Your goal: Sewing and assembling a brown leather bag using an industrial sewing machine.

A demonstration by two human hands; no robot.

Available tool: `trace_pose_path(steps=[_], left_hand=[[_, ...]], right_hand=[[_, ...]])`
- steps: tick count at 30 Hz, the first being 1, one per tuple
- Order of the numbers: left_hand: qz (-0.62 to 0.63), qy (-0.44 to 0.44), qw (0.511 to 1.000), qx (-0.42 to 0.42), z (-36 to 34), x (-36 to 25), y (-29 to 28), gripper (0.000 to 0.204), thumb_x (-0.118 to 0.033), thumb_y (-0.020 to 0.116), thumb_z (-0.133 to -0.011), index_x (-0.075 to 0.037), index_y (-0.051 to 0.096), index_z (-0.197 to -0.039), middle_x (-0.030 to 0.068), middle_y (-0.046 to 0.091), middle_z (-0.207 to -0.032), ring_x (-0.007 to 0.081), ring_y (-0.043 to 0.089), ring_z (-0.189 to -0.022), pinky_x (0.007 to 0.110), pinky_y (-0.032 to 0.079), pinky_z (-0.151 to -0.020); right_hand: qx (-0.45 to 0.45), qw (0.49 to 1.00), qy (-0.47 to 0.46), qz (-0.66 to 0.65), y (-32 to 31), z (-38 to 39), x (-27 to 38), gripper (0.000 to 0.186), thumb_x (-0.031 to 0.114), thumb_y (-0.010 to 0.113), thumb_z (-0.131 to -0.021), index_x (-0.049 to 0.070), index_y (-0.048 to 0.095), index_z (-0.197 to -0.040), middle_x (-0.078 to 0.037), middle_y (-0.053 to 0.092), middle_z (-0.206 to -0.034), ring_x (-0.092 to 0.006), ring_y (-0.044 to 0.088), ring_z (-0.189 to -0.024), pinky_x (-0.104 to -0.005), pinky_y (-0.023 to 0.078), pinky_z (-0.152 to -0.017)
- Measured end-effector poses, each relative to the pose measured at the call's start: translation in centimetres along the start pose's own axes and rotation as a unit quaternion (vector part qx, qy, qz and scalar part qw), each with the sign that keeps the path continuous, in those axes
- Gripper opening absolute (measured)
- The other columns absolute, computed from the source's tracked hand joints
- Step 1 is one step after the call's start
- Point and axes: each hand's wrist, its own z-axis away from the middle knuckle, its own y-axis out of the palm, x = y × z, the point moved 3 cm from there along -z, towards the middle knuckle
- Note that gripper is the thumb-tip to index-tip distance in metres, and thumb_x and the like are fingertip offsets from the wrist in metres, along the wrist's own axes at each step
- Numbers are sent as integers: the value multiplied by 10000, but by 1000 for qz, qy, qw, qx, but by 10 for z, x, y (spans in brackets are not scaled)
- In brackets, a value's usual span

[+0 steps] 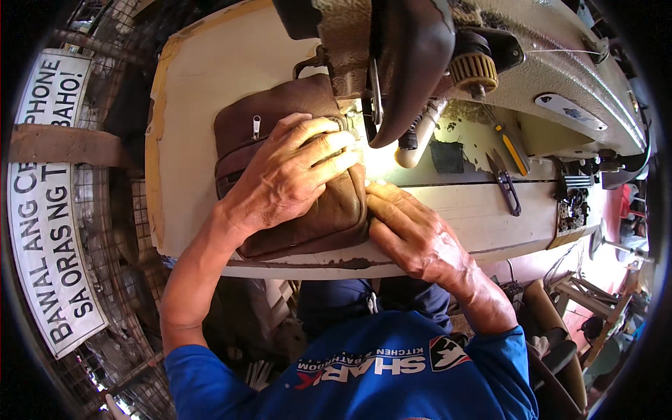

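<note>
A brown leather bag (297,94) lies on the sewing table, a zipper pull showing on its upper left part. My left hand (283,171) rests on top of the bag, palm down, its fingers stretched toward the bag's right edge. At that right edge, lower down, my right hand (409,227) pinches the leather between thumb and fingers. Above the bag's upper right edge stands the head of a sewing machine (413,63). Its dark, curved front part hides the stitching spot, which is brightly lit.
Thread snips (504,183) and a yellow-and-black screwdriver (519,150) lie right of the machine head. Near them is a dark fabric scrap (446,157). The table's worn front edge (336,264) runs before me. Wire mesh with a white sign (52,203) stands at left.
</note>
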Motion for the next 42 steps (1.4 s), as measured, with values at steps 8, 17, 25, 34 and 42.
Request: trace_pose_path(steps=[8,17,25,34,42], left_hand=[[12,20,999,-46,3,11,5,351,-36,653,-770,-64,691,-1118,66,637,-1135,261,578,-1140,474,419,-1073],[-17,9,1000,-3,8,18,11,261,-10,666,-786,-72,734,-1030,131,657,-1063,342,603,-1076,502,441,-1016],[-1,-6,1000,-13,13,14,5,342,22,683,-785,-26,736,-1120,175,671,-1215,347,667,-1073,465,501,-944],[13,-23,994,-102,-8,-6,10,317,-27,658,-755,6,713,-1065,123,659,-1105,313,607,-1095,410,525,-983],[26,-20,994,-101,-5,4,10,339,-27,656,-768,10,715,-1100,126,662,-1111,318,615,-1081,404,538,-958]], right_hand=[[-7,999,-1,-34,-3,-3,0,235,144,643,-770,-6,609,-948,-231,634,-1175,-395,625,-1194,-494,491,-1083],[-5,999,-1,-54,-2,2,-3,276,138,631,-762,-72,613,-940,-295,602,-1232,-456,605,-1211,-505,510,-1044],[-30,999,9,-39,-1,0,0,257,135,639,-769,-10,592,-976,-208,621,-1113,-379,637,-1159,-464,515,-1041],[-66,994,34,-82,-5,12,-8,253,71,666,-760,-56,574,-958,-247,606,-1210,-428,628,-1157,-487,541,-989],[-54,994,52,-83,-3,9,-9,243,71,660,-773,-46,575,-969,-234,606,-1223,-417,617,-1187,-482,528,-1011]])
